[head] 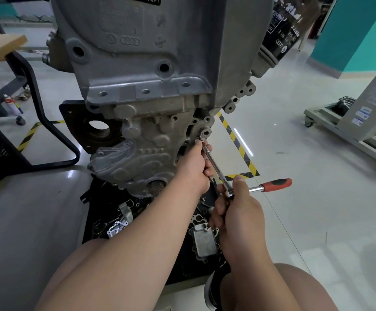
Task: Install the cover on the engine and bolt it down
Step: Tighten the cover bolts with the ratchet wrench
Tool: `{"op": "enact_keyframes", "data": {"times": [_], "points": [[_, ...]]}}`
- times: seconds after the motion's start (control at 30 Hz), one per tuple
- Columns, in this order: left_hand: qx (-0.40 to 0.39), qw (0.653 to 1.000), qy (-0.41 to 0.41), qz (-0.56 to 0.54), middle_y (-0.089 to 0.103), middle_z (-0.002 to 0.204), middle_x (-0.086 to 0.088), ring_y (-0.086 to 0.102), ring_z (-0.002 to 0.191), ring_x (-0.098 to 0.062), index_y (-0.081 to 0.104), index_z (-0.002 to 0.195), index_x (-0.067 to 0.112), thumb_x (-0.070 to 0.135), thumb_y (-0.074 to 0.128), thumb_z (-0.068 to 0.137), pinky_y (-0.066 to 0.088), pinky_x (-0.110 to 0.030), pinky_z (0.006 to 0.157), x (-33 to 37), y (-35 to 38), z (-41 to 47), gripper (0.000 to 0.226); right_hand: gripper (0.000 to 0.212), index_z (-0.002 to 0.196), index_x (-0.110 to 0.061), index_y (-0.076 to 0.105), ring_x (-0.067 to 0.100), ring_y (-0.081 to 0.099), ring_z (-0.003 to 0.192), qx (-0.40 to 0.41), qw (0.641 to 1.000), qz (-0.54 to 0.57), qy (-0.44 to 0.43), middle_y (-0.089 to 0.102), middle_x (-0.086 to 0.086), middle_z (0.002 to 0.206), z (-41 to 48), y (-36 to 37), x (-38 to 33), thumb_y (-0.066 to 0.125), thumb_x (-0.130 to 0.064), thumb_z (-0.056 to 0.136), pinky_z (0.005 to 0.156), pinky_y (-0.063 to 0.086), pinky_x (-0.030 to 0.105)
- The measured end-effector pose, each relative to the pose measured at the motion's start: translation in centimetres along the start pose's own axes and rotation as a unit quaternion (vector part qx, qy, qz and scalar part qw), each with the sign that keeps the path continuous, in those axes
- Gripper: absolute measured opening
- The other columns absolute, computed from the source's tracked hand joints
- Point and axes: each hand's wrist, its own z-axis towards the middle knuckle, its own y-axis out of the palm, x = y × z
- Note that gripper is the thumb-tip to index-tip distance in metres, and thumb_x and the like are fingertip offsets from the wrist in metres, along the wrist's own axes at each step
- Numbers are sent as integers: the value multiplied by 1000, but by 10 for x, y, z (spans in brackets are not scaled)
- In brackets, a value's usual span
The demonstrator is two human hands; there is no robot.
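Workshop floor [294, 153]: pale glossy tile, marked with yellow-and-black hazard tape [238, 144]; teal wall at far right.

- Engine [149, 52]: stands upright in front of you on a black mat [178, 265]. Black oil filter [279, 41] on its upper right side.
- Cover [142, 153]: grey casting, seated against the engine's lower front face.
- Your left hand [193, 167]: fingers wrapped round the extension bar [216, 167] near its far tip, which meets the cover's right edge.
- Your right hand [234, 212]: curled round the head of the ratchet [272, 185], thumb raised; the red handle juts out to the right.
- Metal block [205, 241]: lies with small loose parts on the mat, between your forearms.
- Wheeled stand [350, 135]: well apart, right.
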Motion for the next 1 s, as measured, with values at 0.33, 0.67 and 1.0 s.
{"op": "enact_keyframes", "data": {"times": [0.33,0.67,1.0], "points": [[3,1000,-8,4,64,67,9,26,34,-3,60,85,19,32,47,100,16,-16,34,6,-2,-3,24,48,68,-5,53,17,37,39,36,989,-133,-48,43,2,46,1,-3,10,41,-44,92,41,36,24],[-71,997,-24,-29,59,55,13,23,32,-3,58,82,20,33,40,101,16,-16,34,7,-8,2,29,47,62,-17,55,5,45,39,6,949,-279,-149,52,-8,45,-9,5,25,40,-56,85,41,34,16],[-38,998,31,34,58,75,7,28,34,-3,61,85,17,32,43,101,20,-18,33,6,-8,4,28,45,68,-16,59,12,37,40,-2,979,-170,-110,42,-4,43,-9,4,19,41,-56,81,48,32,30]]}}
